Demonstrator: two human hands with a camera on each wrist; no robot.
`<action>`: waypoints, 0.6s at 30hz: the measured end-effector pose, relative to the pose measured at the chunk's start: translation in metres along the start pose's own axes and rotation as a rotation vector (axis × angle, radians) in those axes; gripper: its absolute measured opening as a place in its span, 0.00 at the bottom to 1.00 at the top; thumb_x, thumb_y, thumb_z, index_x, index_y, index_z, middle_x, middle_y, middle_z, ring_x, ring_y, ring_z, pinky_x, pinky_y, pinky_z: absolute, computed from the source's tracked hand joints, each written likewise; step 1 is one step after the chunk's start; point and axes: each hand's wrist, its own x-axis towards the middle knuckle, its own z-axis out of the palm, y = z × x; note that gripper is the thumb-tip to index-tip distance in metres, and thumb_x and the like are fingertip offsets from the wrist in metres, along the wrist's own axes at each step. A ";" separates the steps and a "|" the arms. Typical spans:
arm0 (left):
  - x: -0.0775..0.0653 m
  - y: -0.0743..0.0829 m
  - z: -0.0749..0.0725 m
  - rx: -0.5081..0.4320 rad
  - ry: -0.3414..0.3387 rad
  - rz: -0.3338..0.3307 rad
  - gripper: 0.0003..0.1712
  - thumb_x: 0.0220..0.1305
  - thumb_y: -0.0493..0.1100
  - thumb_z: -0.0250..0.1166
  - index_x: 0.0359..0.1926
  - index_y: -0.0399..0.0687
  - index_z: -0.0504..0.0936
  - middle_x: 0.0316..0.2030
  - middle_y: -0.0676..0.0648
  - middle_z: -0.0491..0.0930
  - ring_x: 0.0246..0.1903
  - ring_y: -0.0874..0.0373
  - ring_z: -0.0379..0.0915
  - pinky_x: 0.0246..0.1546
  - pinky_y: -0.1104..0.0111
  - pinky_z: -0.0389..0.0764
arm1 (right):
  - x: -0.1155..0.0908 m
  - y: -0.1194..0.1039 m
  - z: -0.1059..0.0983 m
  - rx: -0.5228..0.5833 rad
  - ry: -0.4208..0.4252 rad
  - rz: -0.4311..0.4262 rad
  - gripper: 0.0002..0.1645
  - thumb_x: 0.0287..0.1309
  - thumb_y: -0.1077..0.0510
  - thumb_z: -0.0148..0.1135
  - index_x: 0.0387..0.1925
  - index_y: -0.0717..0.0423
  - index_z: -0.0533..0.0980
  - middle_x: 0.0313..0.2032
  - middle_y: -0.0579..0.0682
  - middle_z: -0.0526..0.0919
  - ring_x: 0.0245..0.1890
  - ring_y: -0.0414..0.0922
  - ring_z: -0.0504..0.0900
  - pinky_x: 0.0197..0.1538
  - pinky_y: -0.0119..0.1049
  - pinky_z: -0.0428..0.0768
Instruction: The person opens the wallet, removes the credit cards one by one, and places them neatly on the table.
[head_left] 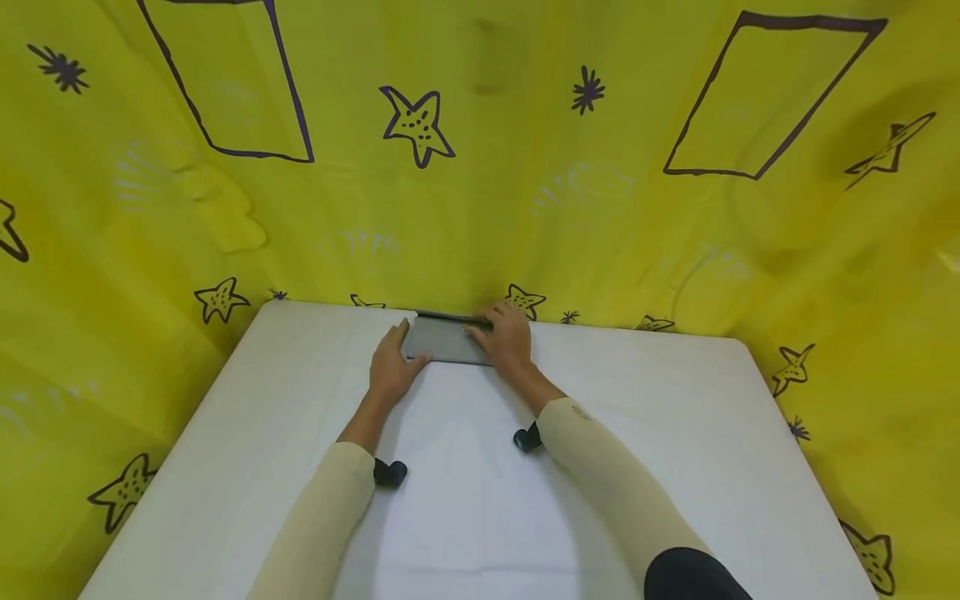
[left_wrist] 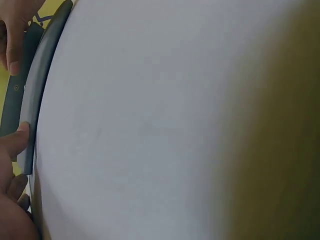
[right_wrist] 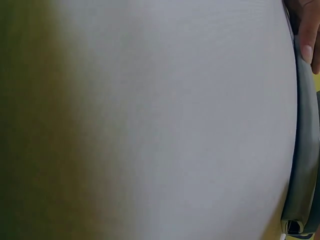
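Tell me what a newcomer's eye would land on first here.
Most likely the bright yellow curtain, which fills the upper part of the head view and carries dark outlined stars. Next, against it, the white table spreads below. At the table's far edge, near the middle, the left hand and right hand hold a grey case at its two ends.
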 end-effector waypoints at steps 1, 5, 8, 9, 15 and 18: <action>0.001 0.000 -0.001 -0.006 -0.003 -0.001 0.46 0.70 0.46 0.71 0.81 0.39 0.61 0.78 0.33 0.60 0.79 0.38 0.50 0.78 0.47 0.54 | 0.000 0.000 -0.001 -0.018 -0.010 -0.005 0.20 0.50 0.47 0.85 0.40 0.55 0.90 0.37 0.50 0.86 0.41 0.51 0.81 0.49 0.46 0.80; 0.003 0.000 -0.004 -0.102 -0.019 -0.001 0.43 0.69 0.42 0.72 0.80 0.42 0.64 0.76 0.36 0.64 0.80 0.39 0.48 0.79 0.47 0.52 | 0.001 0.000 -0.003 -0.057 -0.035 -0.009 0.21 0.51 0.44 0.84 0.41 0.54 0.91 0.37 0.49 0.87 0.40 0.50 0.81 0.46 0.46 0.79; 0.003 -0.003 -0.005 -0.245 -0.025 -0.014 0.42 0.69 0.38 0.72 0.80 0.43 0.65 0.76 0.40 0.67 0.80 0.43 0.48 0.79 0.50 0.51 | 0.000 0.000 -0.005 -0.059 -0.032 -0.006 0.22 0.51 0.44 0.84 0.41 0.55 0.91 0.37 0.50 0.88 0.40 0.51 0.81 0.46 0.46 0.80; 0.004 -0.004 -0.005 -0.298 -0.023 -0.018 0.42 0.69 0.37 0.71 0.80 0.44 0.65 0.75 0.41 0.68 0.80 0.44 0.49 0.79 0.51 0.51 | 0.000 -0.001 -0.006 -0.056 -0.028 -0.006 0.23 0.50 0.44 0.84 0.41 0.55 0.91 0.37 0.50 0.89 0.40 0.51 0.82 0.46 0.45 0.80; 0.001 -0.006 -0.013 -0.660 -0.028 -0.062 0.36 0.74 0.34 0.66 0.79 0.43 0.66 0.74 0.39 0.70 0.77 0.46 0.58 0.75 0.55 0.63 | 0.002 -0.001 -0.012 -0.043 -0.027 -0.010 0.27 0.49 0.40 0.84 0.42 0.56 0.90 0.38 0.50 0.90 0.42 0.51 0.84 0.47 0.46 0.82; 0.001 -0.006 -0.016 -0.730 -0.020 -0.067 0.34 0.75 0.34 0.64 0.78 0.42 0.67 0.72 0.37 0.71 0.74 0.44 0.63 0.72 0.55 0.69 | 0.004 0.000 -0.014 -0.044 -0.051 -0.011 0.29 0.51 0.36 0.82 0.43 0.56 0.90 0.39 0.50 0.91 0.44 0.51 0.84 0.50 0.47 0.82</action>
